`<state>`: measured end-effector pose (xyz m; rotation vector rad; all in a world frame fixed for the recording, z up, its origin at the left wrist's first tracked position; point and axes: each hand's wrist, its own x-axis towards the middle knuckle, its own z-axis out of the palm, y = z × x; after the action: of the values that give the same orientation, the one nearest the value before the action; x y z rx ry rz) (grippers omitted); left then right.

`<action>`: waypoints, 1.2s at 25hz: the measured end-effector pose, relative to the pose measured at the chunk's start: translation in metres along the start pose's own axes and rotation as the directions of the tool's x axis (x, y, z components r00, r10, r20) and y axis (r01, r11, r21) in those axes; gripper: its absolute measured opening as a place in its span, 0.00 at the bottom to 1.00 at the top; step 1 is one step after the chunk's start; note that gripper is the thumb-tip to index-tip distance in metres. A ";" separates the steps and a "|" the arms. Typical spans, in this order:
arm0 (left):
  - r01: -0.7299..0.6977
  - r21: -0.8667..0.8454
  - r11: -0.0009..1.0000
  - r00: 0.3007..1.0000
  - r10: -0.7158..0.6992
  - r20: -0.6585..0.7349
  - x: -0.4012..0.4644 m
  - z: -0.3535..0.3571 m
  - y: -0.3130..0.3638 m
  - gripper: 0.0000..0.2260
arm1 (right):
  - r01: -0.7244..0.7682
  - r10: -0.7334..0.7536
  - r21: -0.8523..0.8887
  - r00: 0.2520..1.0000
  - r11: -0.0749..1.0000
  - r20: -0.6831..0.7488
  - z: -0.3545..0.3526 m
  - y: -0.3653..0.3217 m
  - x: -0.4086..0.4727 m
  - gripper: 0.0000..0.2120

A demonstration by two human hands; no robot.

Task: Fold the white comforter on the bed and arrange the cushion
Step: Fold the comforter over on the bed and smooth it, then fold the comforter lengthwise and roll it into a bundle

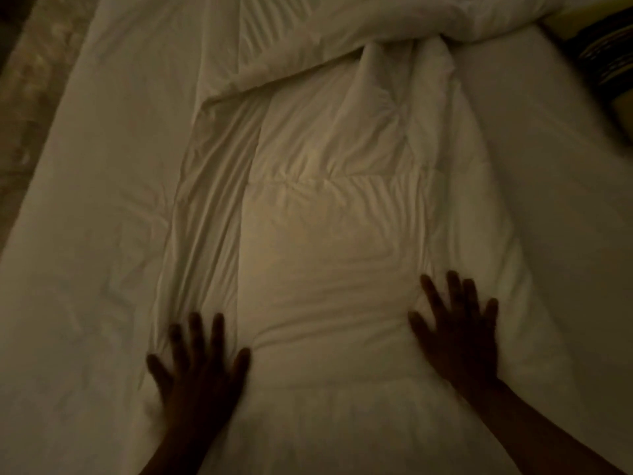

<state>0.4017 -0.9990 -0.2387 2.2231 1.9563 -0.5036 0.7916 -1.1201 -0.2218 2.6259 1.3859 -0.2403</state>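
Dim light; the white comforter (pixel 325 207) lies along the middle of the bed (pixel 85 200) in a long folded strip, bunched at the far end; left hand (pixel 200 368) and right hand (pixel 457 332) press flat on its near end, fingers spread wide, gripping nothing; a dark striped cushion (pixel 606 53) sits at the far right edge. Risk, as judged: uneven pressing could skew the strip; the far bunching may spoil a clean fold.

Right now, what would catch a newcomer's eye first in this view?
Two dark hands pressed flat with spread fingers, the left hand and right hand, low in the frame on a rumpled white quilted comforter folded into a long strip. At the top right edge sits a dark striped cushion.
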 end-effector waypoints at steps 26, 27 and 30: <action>0.770 -0.539 0.340 0.629 -0.267 0.730 -0.309 -0.046 -0.110 0.18 | -0.221 -0.127 0.318 0.604 0.922 0.787 -0.057 -0.051 -0.192 0.14; 0.810 -0.533 0.245 0.586 -0.284 0.759 -0.336 -0.040 -0.122 0.17 | -0.246 -0.150 0.316 0.521 0.916 0.840 -0.066 -0.073 -0.205 0.11; 0.884 -0.465 -0.045 0.422 -0.349 0.837 -0.415 -0.017 -0.146 0.14 | -0.167 -0.256 0.359 0.442 0.918 0.860 -0.088 -0.154 -0.241 0.08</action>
<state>0.2195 -1.3611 -0.0659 0.2098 2.0235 0.0706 0.5360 -1.2084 -0.0940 1.9906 1.0073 -1.8118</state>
